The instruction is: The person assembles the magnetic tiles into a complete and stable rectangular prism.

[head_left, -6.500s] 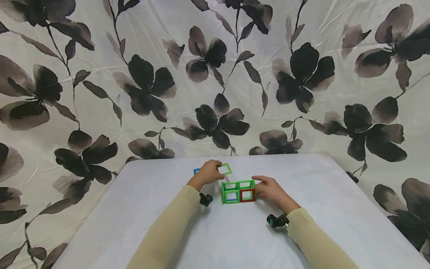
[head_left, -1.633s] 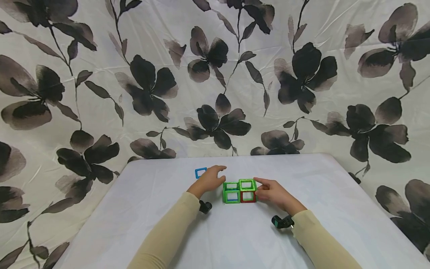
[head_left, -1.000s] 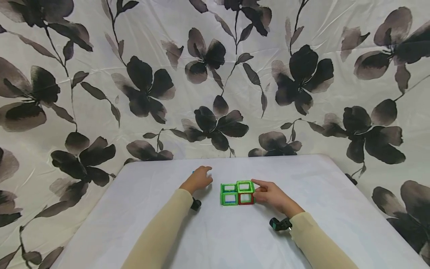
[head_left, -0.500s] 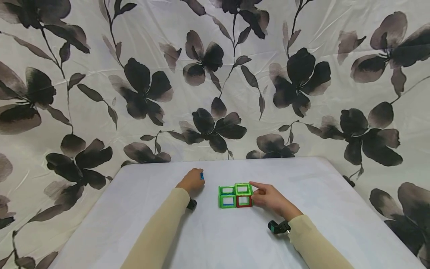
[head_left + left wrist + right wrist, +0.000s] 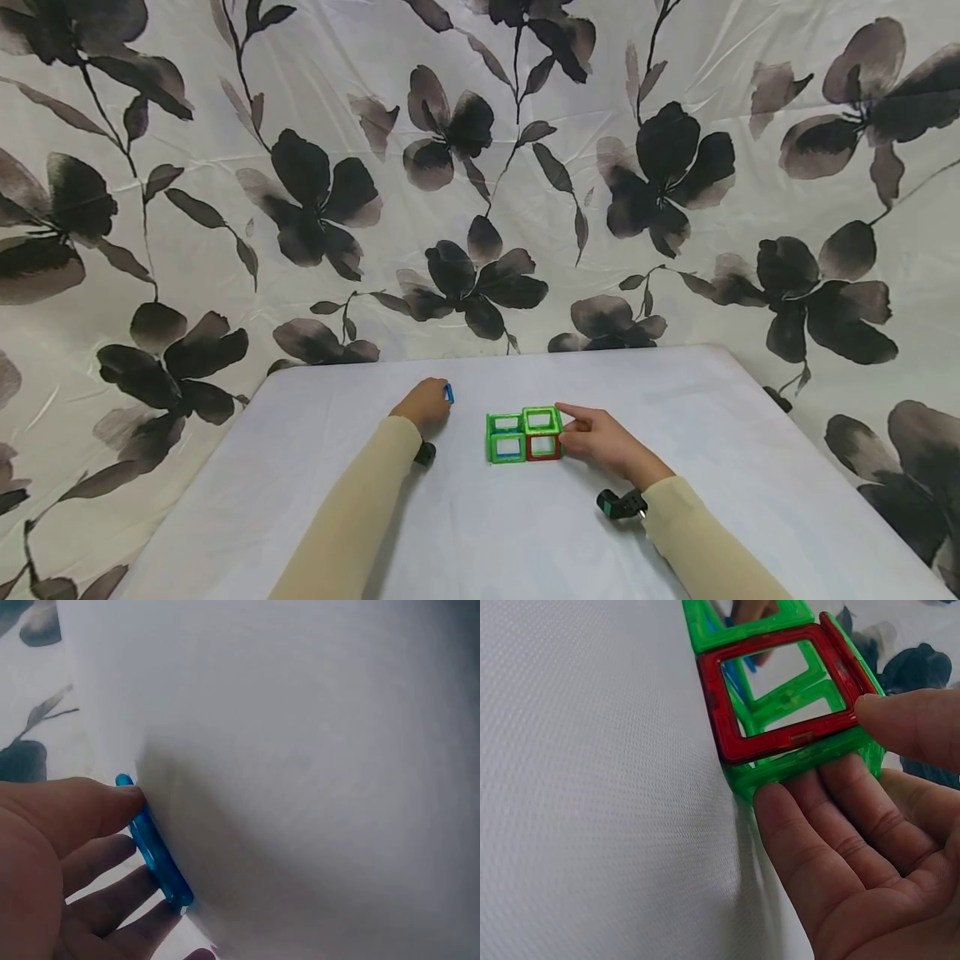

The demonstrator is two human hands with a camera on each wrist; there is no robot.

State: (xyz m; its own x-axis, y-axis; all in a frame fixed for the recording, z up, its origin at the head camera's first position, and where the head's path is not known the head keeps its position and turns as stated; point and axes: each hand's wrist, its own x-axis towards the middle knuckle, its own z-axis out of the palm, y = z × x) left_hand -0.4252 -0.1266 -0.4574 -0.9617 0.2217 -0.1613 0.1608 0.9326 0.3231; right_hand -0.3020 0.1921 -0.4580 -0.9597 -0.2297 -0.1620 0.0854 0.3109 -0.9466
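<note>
Between thumb and fingers, my left hand (image 5: 422, 402) pinches a blue magnetic tile (image 5: 161, 859), seen edge-on at the back left of the table. To its right stands a box-like structure of magnetic tiles (image 5: 526, 433), mostly green frames, with a red tile (image 5: 795, 739) on its front right. My right hand (image 5: 603, 442) holds the structure's right end. Its thumb touches the red tile's edge, and the other fingers lie against the green side. Blue shows inside the structure. My left hand covers part of the blue tile in the head view.
The structure stands on a white-covered table (image 5: 480, 533). A floral cloth (image 5: 480, 167) hangs behind the table's back edge. Each wrist wears a small black camera, the right one (image 5: 621, 504) near the table surface.
My left hand, earlier holding a green tile, has moved left and picked up the blue tile from the table. A green tile frame now tops the structure's right half. The right hand stays there.
</note>
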